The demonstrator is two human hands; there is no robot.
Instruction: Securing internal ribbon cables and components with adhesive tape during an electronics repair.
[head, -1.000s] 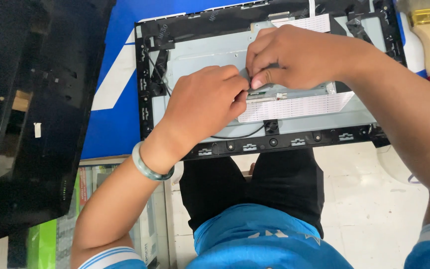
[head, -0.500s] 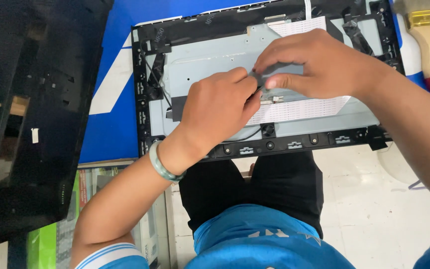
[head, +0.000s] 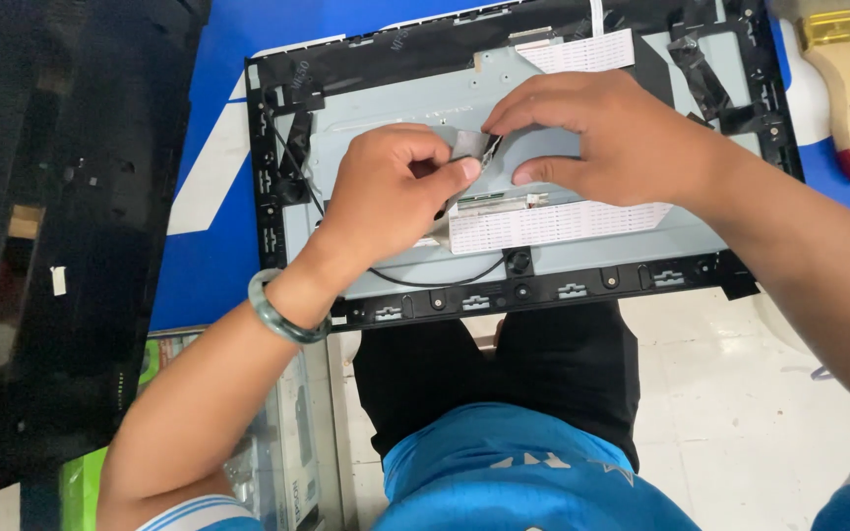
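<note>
A monitor panel (head: 582, 280) lies face down on a blue table, its grey metal back and black frame showing. My left hand (head: 391, 202) and my right hand (head: 607, 138) meet over its middle. Both pinch a small strip of grey tape (head: 469, 146) between thumb and forefinger, lifted just off the metal. A white flat ribbon cable (head: 553, 224) lies under my right hand, and a thin black wire (head: 435, 280) curves below my left hand. A green bangle (head: 282, 313) sits on my left wrist.
A black monitor back cover (head: 61, 226) lies at the left. A paintbrush with a wooden, red-tipped handle (head: 843, 93) rests at the top right. Boxes (head: 287, 433) stand under the table edge beside my knees, over a pale tiled floor (head: 740, 413).
Both hands have shifted slightly up the panel and drawn the grey tape strip off the metal back. The view has tilted a little, so the panel sits lower in frame.
</note>
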